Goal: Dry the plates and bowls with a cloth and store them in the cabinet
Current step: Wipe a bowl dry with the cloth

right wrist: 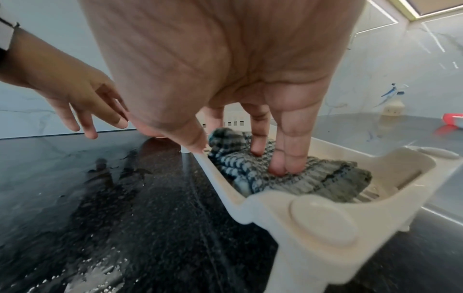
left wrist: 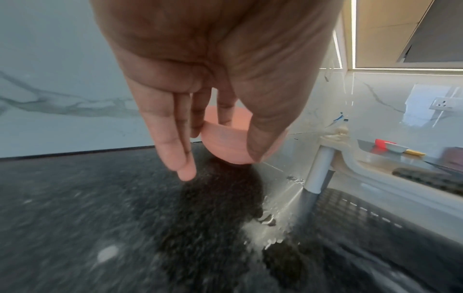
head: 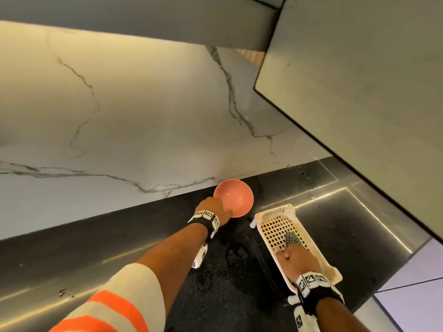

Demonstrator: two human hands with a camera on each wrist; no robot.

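My left hand [head: 212, 209] is out over the dark speckled counter [head: 100, 238] with its fingers [left wrist: 172, 142] extended and only loosely bent, reaching down to the pink bowl [head: 233, 197]. In the left wrist view the thumb lies against the bowl's near outer wall and a couple of fingertips sit at or just over its rim, but the frame is blurred and I cannot tell whether that amounts to a real pinch or only a touch; the other two fingers hang straight beside the bowl, off it. The bowl stands upright on the counter, close against the foot of the white marble backsplash [head: 119, 116] and just left of the far end of the cream plastic drying rack [head: 275, 226]. My right hand [head: 298, 259] is down inside the near half of that rack, fingers [right wrist: 288, 138] straight and pointing down, their tips pressed into a bunched grey-and-white checked cloth [right wrist: 313, 178] lying on the rack's perforated floor; the thumb rests along the rack's left rim, and nothing is wrapped round the cloth. The rack stands on short white legs at the seam between the dark counter and the steel drainboard [head: 359, 212]. Water lies on the counter beside the rack. An open grey cabinet door [head: 359, 80] hangs overhead on the right.
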